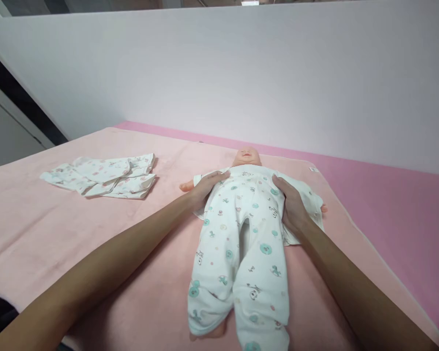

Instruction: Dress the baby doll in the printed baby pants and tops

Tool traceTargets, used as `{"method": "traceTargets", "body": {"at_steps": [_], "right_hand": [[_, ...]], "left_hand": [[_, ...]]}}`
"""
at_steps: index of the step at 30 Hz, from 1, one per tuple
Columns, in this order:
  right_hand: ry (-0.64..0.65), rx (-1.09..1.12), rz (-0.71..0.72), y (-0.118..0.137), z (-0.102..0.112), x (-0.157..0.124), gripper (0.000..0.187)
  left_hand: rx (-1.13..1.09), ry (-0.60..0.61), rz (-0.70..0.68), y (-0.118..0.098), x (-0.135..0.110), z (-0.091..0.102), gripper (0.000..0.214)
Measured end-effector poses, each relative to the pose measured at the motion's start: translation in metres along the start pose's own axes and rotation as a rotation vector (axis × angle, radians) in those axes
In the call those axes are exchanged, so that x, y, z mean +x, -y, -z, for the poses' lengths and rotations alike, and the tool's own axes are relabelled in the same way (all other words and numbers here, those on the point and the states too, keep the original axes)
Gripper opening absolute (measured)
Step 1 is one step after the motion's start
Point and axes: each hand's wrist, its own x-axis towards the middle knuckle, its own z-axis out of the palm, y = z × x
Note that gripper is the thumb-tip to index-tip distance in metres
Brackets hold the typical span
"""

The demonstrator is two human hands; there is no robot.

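Note:
A baby doll (246, 156) lies on its back on a pink blanket (95, 229), head away from me. It wears white patterned trousers (241, 253) pulled high over its chest and a white top. My left hand (204, 187) rests on the doll's side at the waistband, fingers curled onto the cloth. My right hand (291, 204) lies on the other side, fingers pressed flat along the trousers' edge. One bare foot shows at the bottom of the left trouser leg.
A folded white patterned garment (104, 176) lies on the blanket to the left. A brighter pink sheet (398, 214) covers the surface on the right. A white partition wall (241, 73) stands right behind the bed.

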Motion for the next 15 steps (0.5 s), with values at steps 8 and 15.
{"method": "traceTargets", "body": {"at_steps": [8,15], "right_hand": [[0.014,-0.489,0.181,0.013,0.001,0.004,0.044],[0.135,-0.607,0.221,0.023,-0.001,0.010,0.033]], "left_hand": [[0.186,0.024,-0.021,-0.020,-0.001,0.000,0.046],[0.521,0.119,-0.354,-0.029,0.009,-0.018,0.041]]}}
